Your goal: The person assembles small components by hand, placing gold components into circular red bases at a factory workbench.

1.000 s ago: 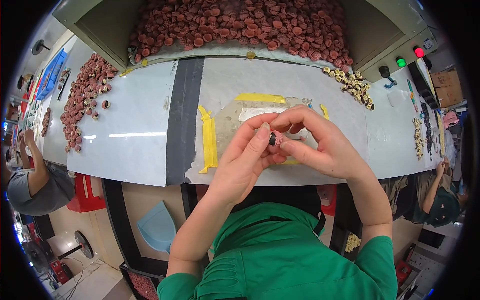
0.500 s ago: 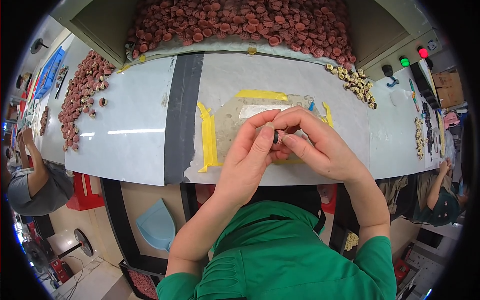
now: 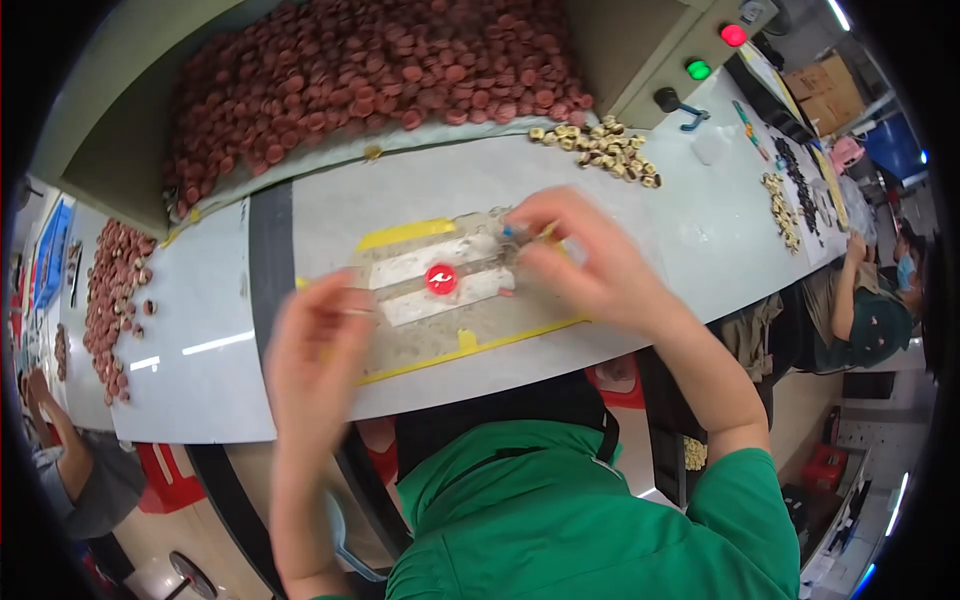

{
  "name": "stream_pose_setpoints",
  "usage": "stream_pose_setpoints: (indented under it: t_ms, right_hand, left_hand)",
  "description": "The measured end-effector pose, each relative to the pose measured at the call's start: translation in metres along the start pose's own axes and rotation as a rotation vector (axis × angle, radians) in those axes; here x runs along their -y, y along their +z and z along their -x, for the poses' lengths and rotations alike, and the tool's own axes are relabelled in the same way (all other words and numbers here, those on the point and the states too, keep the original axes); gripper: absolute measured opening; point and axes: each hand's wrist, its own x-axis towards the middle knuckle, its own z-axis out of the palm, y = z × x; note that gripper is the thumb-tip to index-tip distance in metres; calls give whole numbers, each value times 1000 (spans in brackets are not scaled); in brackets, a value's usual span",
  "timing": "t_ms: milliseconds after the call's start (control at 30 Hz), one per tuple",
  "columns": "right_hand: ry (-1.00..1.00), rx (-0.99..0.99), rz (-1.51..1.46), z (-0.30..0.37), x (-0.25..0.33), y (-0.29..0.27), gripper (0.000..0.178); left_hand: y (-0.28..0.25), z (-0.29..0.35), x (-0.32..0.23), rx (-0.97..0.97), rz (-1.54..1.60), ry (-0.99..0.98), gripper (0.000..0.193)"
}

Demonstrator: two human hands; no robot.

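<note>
My left hand [image 3: 318, 350] is smeared by motion at the left end of the work sheet; whether it holds anything is unclear. My right hand [image 3: 590, 255] closes its fingertips on a small blue-tipped tool [image 3: 515, 233], also blurred, at the sheet's right side. Between the hands a round, glossy red piece [image 3: 440, 279] lies on the grey, stained sheet [image 3: 400, 345]. White strips [image 3: 418, 262] run along both sides of it. Yellow tape [image 3: 405, 234] borders the sheet. A tiny pinkish bit [image 3: 506, 292] is near the lower strip's right end.
Many dusky-red round pieces [image 3: 370, 95] fill the open box beyond the table. Cream-and-dark pieces [image 3: 610, 150] lie at its right corner, and more red pieces [image 3: 115, 290] at the far left. A control panel with lit buttons [image 3: 698, 70] stands right. People work on both sides.
My hands have come apart from the small dark-and-pink piece they held together. The left went left, the right reached the blue-tipped tool. The red round piece now shows. The view has turned.
</note>
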Motion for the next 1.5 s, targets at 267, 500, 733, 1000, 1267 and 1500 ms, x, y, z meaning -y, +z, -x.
stream_pose_setpoints:
  t_ms: [267, 500, 733, 1000, 1267, 1500]
  right_hand:
    - [473, -360, 599, 33, -81, -106, 35]
    - [121, -238, 636, -6, -85, -62, 31]
    - [76, -253, 576, -14, -55, -47, 26]
    - [-135, 1, 460, -22, -51, -14, 21]
    - [22, -11, 362, -6, -33, -18, 15]
    - [180, -85, 465, 27, -34, -41, 17]
  left_hand:
    - [-134, -66, 40, -330, -1385, 335, 24]
    - [-1, -120, 8, 63, -941, 561, 32]
    - [82, -174, 17, -16, -843, 561, 24]
    - [70, -173, 21, 55, -703, 571, 21]
    - [47, -160, 34, 33, -857, 784, 23]
    - [28, -133, 16, 54, -595, 488, 24]
